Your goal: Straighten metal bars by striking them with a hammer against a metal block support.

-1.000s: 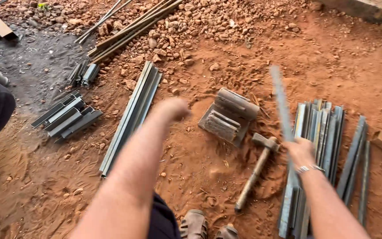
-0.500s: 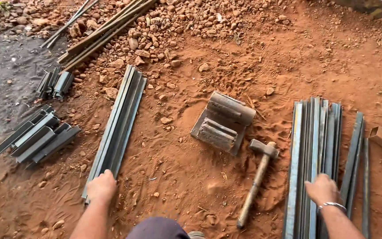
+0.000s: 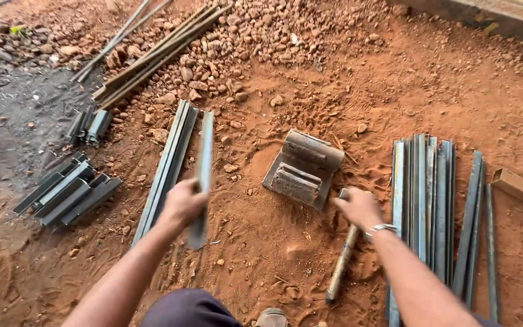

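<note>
Right now your left hand (image 3: pixel 183 203) is clamped around a long steel strip (image 3: pixel 203 175), lifted beside the pile (image 3: pixel 167 163); it looks stiff and heavy, so grip mid-length. Your right hand (image 3: pixel 358 206) closes on the hammer (image 3: pixel 343 254) near its head.

Short channel offcuts (image 3: pixel 68 191) lie left, rubble (image 3: pixel 255 36) & rods (image 3: pixel 152 51) behind.

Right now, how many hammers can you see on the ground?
1. The hammer lies on the red dirt beside the metal block, with the right hand over its head. Others could be hidden outside the view.
</note>
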